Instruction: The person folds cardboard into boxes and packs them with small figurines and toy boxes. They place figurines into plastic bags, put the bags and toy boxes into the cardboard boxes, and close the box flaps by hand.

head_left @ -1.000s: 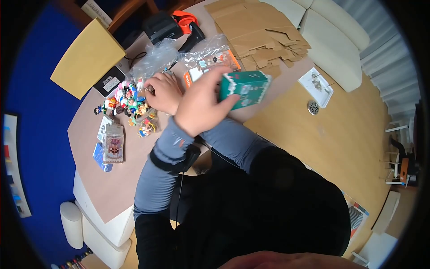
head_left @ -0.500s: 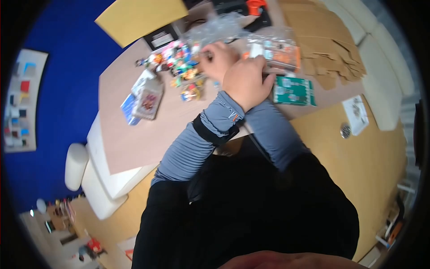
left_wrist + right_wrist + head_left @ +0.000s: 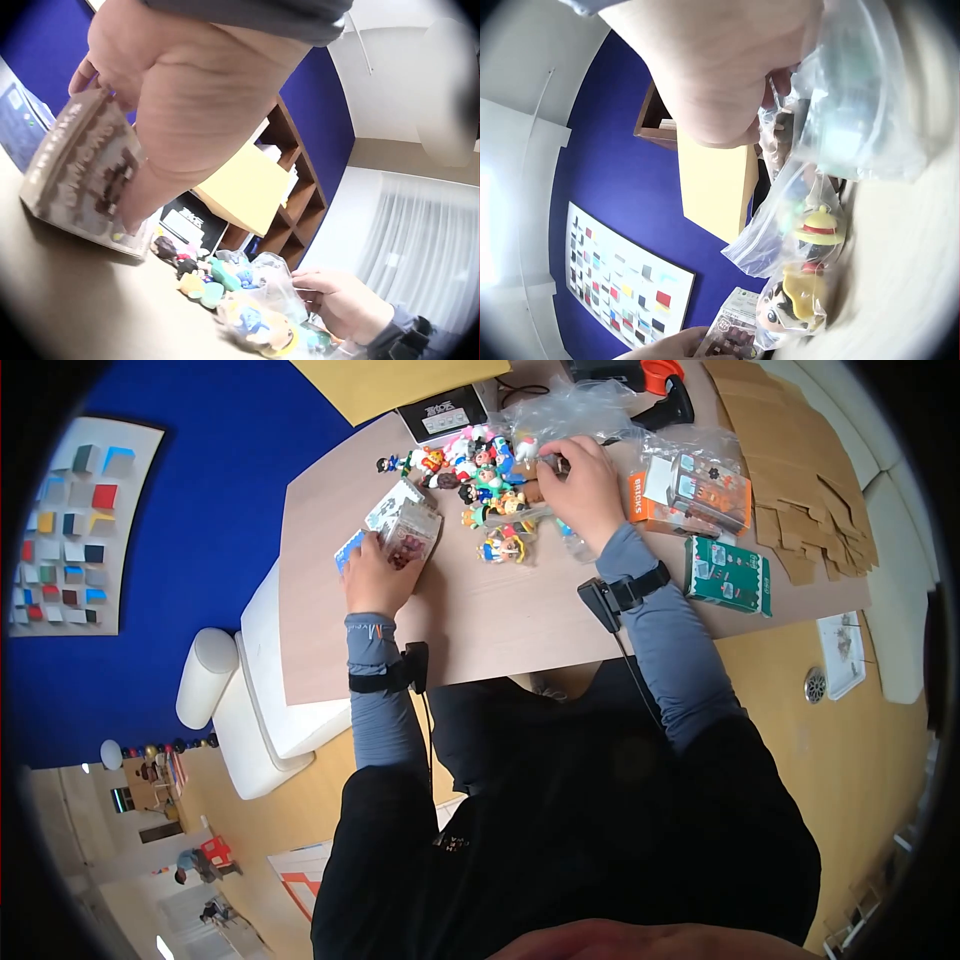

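My left hand (image 3: pixel 378 578) grips a small box with a clear front (image 3: pixel 412 540), thumb at its front and fingers behind; "BRICKS" lettering shows on the box (image 3: pixel 82 172) in the left wrist view. Beside it lie a white box (image 3: pixel 392 502) and a blue box (image 3: pixel 350 548). At the heap of small toy figures (image 3: pixel 480 465), my right hand (image 3: pixel 588 490) curls its fingers around a brownish figure in clear plastic (image 3: pixel 774 135), largely hidden by the hand. Close by lies a bagged figure with a yellow hat (image 3: pixel 817 229).
Right of the right hand sit an orange bricks box (image 3: pixel 650 510) and a green box (image 3: pixel 728 575). Flattened cardboard (image 3: pixel 810 470) covers the table's far right. Clear plastic bags (image 3: pixel 575 410), a black box (image 3: pixel 445 415) and a yellow panel (image 3: pixel 400 380) stand at the back.
My left hand set the green box down on the right side of the table, let go, and moved left to the clear-fronted box. The right hand stays at the figures.
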A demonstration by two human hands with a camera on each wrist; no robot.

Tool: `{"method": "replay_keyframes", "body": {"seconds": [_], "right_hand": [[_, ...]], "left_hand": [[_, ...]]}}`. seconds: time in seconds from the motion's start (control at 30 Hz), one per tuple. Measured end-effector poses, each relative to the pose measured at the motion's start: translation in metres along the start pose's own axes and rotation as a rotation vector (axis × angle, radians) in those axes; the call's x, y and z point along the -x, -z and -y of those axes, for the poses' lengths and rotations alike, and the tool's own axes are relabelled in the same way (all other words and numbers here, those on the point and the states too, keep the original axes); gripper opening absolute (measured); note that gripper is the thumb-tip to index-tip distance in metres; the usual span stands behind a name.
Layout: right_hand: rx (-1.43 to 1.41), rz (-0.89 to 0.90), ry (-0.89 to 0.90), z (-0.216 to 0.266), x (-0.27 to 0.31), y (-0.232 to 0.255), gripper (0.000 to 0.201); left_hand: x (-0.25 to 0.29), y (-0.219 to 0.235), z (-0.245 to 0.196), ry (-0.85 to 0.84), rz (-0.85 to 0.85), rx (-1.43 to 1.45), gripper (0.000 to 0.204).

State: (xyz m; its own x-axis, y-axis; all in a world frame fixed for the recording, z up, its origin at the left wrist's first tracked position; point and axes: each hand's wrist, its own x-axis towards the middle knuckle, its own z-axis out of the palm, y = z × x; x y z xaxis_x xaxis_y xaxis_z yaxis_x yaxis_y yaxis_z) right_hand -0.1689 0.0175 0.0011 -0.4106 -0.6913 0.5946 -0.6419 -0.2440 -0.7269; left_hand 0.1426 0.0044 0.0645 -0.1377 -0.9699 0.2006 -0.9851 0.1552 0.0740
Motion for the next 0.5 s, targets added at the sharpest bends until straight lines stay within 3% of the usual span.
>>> {"method": "replay_keyframes", "body": {"seconds": [0.1,0.13,0.17,0.2,0.27,0.3,0.37,0.4,0.43,0.5], "right_hand": [[-0.008,-0.029,0.067,0.004,-0.002,0.001,0.016],[-0.072,0.003,0.024,0.007,-0.001,0.002,0.016],[-0.133,0.032,-0.019,0.010,-0.002,0.003,0.016],[-0.123,0.031,-0.014,0.011,-0.002,0.001,0.016],[-0.490,0.127,-0.066,0.012,-0.001,-0.004,0.019],[-0.477,0.129,-0.063,0.014,-0.002,-0.004,0.019],[-0.896,0.396,-0.313,0.017,-0.001,-0.003,0.025],[-0.761,0.602,-0.326,0.018,-0.007,0.009,0.039],[-0.748,0.603,-0.323,0.021,-0.006,0.012,0.039],[-1.033,0.662,-0.485,0.032,-0.003,0.013,0.058]], "left_hand": [[0.009,0.003,0.011,0.080,0.122,0.182,0.075],[0.010,0.006,0.009,0.134,0.222,0.193,0.062],[0.014,0.005,0.009,0.133,0.221,0.203,0.062],[0.017,0.004,0.009,0.139,0.204,0.483,0.056],[0.021,0.001,0.004,0.148,0.169,1.047,0.044],[0.021,-0.001,-0.001,0.146,0.173,1.060,0.044],[0.020,0.005,-0.012,-0.003,0.067,1.344,0.040],[0.023,0.015,-0.029,-0.017,0.025,1.365,0.041],[0.023,0.027,-0.041,-0.018,0.024,1.377,0.041],[0.022,0.043,-0.059,-0.025,0.080,1.364,0.041]]}}
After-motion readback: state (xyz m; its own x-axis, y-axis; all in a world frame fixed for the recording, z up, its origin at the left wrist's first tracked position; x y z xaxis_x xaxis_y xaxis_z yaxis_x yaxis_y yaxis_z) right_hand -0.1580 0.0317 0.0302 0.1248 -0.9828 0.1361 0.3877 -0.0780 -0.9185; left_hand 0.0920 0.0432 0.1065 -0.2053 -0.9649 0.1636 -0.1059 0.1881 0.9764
